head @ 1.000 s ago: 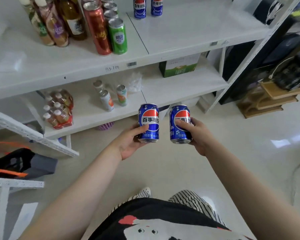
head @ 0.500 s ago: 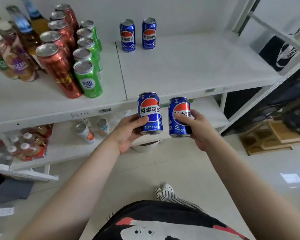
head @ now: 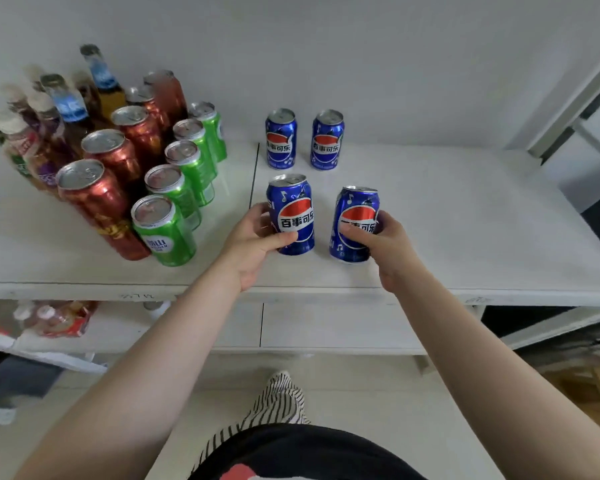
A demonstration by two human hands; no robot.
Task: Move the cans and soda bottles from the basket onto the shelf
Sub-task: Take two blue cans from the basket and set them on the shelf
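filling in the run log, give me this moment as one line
phase: placing | left hand: grip on blue can | right hand: grip on second blue can | location: shelf, in front of two shelved blue cans

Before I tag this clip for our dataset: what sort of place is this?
Probably a stockroom or small shop: a white metal shelf stocked with drinks grouped by brand, green cans, red cans, blue cans.

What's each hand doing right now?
Left hand: closed around a blue can.
Right hand: closed around another blue can.
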